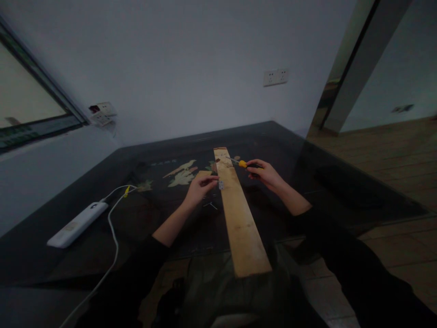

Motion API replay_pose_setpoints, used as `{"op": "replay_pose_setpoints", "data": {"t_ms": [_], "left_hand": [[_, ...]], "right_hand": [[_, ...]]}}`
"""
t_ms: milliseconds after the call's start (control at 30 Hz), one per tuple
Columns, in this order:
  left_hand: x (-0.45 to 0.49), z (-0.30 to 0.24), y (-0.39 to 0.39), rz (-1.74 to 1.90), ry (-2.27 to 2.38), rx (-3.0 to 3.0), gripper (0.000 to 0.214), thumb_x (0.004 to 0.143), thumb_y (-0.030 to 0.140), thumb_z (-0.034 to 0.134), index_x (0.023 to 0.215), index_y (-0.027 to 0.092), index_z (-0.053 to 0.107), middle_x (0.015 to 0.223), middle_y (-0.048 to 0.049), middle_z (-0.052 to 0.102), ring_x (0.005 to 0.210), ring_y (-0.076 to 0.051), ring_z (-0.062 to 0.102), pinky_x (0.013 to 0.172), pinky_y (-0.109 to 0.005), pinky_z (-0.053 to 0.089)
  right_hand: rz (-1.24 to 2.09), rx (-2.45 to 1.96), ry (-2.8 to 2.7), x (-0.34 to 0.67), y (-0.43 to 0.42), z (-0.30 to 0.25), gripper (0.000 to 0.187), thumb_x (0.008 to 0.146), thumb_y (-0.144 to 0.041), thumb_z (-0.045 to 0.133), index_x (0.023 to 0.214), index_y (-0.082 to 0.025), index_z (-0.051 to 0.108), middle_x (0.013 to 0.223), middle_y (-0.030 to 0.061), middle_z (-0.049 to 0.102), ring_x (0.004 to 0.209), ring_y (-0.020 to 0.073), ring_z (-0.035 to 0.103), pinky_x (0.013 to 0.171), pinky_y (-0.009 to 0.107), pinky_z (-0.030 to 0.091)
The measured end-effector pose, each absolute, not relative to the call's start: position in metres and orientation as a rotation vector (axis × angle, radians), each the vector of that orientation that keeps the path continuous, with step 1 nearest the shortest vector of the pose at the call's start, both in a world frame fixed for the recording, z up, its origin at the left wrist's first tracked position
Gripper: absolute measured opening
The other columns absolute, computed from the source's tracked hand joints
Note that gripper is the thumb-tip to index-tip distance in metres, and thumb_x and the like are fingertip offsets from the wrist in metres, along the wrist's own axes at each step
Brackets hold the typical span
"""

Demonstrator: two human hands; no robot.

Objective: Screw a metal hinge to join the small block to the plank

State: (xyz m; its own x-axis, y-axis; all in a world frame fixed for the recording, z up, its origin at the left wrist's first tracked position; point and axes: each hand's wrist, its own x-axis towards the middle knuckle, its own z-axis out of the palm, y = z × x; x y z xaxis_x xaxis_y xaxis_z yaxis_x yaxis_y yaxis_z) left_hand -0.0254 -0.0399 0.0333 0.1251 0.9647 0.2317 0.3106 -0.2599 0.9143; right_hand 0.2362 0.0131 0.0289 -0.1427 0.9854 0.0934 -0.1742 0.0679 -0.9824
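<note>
A long wooden board (241,214) lies lengthwise in front of me, its near end overhanging the table edge toward my lap. A small metal hinge (221,185) sits at the board's left edge. My left hand (200,187) is beside it, thumb and fingers pinched together at that edge; what they hold, if anything, is too small to make out. In my right hand (264,173) is a screwdriver with a yellow and black handle (242,164). Its shaft points left, with the tip over the far part of the board, near a dark mark.
The dark table (283,141) carries a bird-and-flower picture (182,175). Thin pale pieces (210,205) lie left of the board. A white power strip (78,224) with a white cable (114,241) is at the left. Wall sockets (276,77) are beyond the table.
</note>
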Motion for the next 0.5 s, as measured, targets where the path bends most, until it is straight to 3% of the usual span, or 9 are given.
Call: {"op": "replay_pose_setpoints", "data": {"t_ms": [333, 500], "left_hand": [[-0.002, 0.016, -0.025, 1.23, 1.308, 1.81, 0.016, 0.08, 0.028, 0.067, 0.091, 0.017, 0.071, 0.091, -0.0054, 0.073, 0.083, -0.019, 0.066, 0.08, -0.034, 0.052], [-0.008, 0.015, -0.028, 1.225, 1.365, 1.925, 0.014, 0.081, 0.026, 0.067, 0.091, 0.017, 0.071, 0.087, -0.0044, 0.072, 0.08, -0.019, 0.064, 0.078, -0.032, 0.051]], "right_hand": [[1.302, -0.931, -1.24, 0.235, 0.011, 0.029, 0.026, 0.063, -0.025, 0.078, 0.086, -0.02, 0.067, 0.086, 0.0, 0.068, 0.054, 0.0066, 0.059, 0.054, 0.023, 0.049], [1.292, -0.95, -1.228, 0.235, 0.011, 0.03, 0.034, 0.064, -0.024, 0.077, 0.096, -0.02, 0.063, 0.077, -0.0004, 0.068, 0.054, 0.0085, 0.061, 0.055, 0.024, 0.05]]}}
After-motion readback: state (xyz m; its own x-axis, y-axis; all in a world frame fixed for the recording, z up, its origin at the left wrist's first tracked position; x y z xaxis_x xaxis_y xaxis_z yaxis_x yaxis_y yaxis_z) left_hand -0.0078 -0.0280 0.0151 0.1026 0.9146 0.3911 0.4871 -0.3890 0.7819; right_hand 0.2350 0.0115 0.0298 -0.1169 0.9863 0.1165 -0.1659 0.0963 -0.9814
